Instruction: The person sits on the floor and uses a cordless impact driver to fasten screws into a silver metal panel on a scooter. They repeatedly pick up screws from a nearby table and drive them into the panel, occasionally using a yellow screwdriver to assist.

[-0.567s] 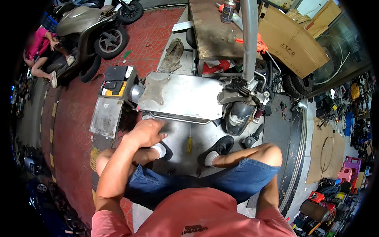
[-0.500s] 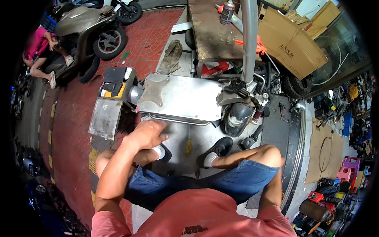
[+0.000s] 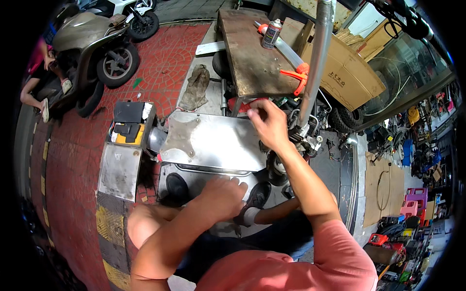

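A silver metal scooter deck [image 3: 218, 140] lies across the space ahead of my knees. My right hand [image 3: 272, 126] is held over its right end, near the upright grey steering tube [image 3: 318, 63]. Its fingers are loosely bent with the thumb apart, and no object shows in them. Lower down, in front of the bent metal side bar [image 3: 213, 170], my left hand [image 3: 223, 196] is closed with its knuckles up. Whatever it may hold is hidden beneath it. An open box [image 3: 128, 123] with yellow and black parts adjoins the deck's left end.
A worn wooden table [image 3: 247, 53] beyond the deck bears a spray can [image 3: 272, 34] and an orange-handled tool [image 3: 298, 75]. A cardboard box [image 3: 347, 72] leans to its right. A brown rag [image 3: 196, 87] lies at its left. Another person sits by a parked scooter [image 3: 92, 48].
My right hand has come up from beside my right leg to over the deck. My left hand has moved right, to where a yellow-handled screwdriver showed on the floor. My view has shifted.
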### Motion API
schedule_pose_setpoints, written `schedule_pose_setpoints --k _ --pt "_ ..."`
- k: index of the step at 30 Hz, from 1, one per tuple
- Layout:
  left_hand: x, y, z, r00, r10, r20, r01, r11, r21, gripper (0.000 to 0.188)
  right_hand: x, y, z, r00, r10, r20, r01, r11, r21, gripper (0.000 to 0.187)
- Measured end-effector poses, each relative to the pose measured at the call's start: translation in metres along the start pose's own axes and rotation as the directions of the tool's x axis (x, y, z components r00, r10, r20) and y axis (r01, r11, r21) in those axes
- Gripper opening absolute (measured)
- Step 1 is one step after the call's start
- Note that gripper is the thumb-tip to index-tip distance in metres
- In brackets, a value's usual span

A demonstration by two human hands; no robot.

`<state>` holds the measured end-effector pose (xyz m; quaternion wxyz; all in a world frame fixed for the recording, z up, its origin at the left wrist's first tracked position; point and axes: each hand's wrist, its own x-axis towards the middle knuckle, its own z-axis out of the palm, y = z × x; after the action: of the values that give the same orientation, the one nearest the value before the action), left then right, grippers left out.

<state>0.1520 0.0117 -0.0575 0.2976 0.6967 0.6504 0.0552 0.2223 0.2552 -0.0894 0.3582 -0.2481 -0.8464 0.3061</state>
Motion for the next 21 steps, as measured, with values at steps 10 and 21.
schedule_pose_setpoints --k 10,21 --pt "-0.018 -0.076 -0.063 0.989 -0.103 -0.103 0.092 0.99 -0.108 0.044 0.154 0.184 0.052 0.861 0.348 -0.371 -0.466 0.831 -0.302 0.036" --pt "-0.009 -0.078 -0.062 0.999 0.048 -0.004 -0.047 0.972 -0.23 0.052 0.169 0.18 0.05 0.863 0.422 -0.277 -0.504 0.709 -0.493 0.037"
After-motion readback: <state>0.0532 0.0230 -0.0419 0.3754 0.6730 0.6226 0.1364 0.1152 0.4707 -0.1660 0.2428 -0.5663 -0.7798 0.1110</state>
